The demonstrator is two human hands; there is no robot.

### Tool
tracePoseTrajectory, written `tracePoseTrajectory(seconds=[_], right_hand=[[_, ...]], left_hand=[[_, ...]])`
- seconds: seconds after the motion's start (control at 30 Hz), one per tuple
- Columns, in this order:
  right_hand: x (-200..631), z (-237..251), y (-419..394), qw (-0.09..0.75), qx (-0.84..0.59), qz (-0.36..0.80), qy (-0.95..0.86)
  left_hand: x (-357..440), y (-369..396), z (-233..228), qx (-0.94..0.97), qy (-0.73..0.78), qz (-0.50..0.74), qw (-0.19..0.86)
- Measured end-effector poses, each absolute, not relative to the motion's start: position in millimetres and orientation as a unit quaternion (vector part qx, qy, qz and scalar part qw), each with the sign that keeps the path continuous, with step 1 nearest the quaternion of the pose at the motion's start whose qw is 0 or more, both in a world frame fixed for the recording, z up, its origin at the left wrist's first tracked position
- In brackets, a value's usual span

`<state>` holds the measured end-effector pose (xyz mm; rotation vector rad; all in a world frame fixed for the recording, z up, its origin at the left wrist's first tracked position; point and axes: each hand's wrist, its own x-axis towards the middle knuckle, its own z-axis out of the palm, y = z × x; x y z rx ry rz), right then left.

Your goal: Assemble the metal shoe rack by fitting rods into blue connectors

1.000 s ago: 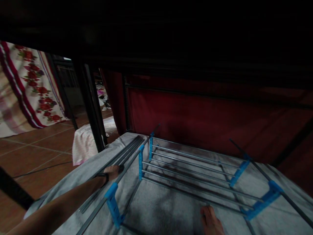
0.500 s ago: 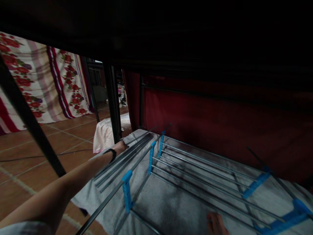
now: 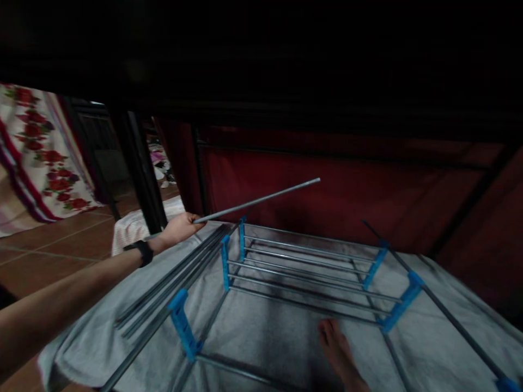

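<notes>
"What does the left hand (image 3: pixel 178 228) have?"

"A slim metal rod (image 3: pixel 261 202), closed in the fist; its long free part slants up and to the right of the hand. The right hand is out of view."

"How would it handle?"

"Probably light and stiff, hardly fragile, though the smooth finish could let it twist or slide. A hold nearer its middle would likely balance better, since that long end may swing."

"And around the hand?"

"Just below it, loose rods (image 3: pixel 175 277) lie bunched on the grey cloth (image 3: pixel 265 337). To its right, a frame (image 3: pixel 302 292) of rods and blue brackets (image 3: pixel 225 264) rests on that cloth."

"Farther off?"

"Beyond the hand hangs a red curtain (image 3: pixel 347 190)."
</notes>
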<state>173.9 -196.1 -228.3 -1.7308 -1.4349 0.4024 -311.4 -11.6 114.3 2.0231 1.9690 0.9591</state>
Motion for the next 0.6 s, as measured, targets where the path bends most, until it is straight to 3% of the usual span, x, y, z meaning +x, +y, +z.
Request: tracePoseTrajectory(seconds=[0.1, 0.23, 0.43, 0.6], right_hand=[[170.3, -208.5, -195.5, 0.425, -0.683, 0.214, -0.554], [173.1, -183.2, -191.5, 0.516, -0.656, 0.335, -0.437], [181.8, -167.5, -205.3, 0.59, -0.637, 0.377, -0.324], [190.4, -146.7, -225.4, 0.734, -0.468, 0.472, -0.138]], left_hand=[[-281.3, -12.9, 135.3, 0.761, 0.628, 0.163, -0.002], [-227.8, -15.1, 155.5, 0.825, 0.553, 0.006, -0.117], [-137.4, -25.2, 147.6, 0.877, 0.463, -0.043, -0.119], [-85.1, -35.1, 118.9, 0.905, 0.414, -0.044, -0.082]])
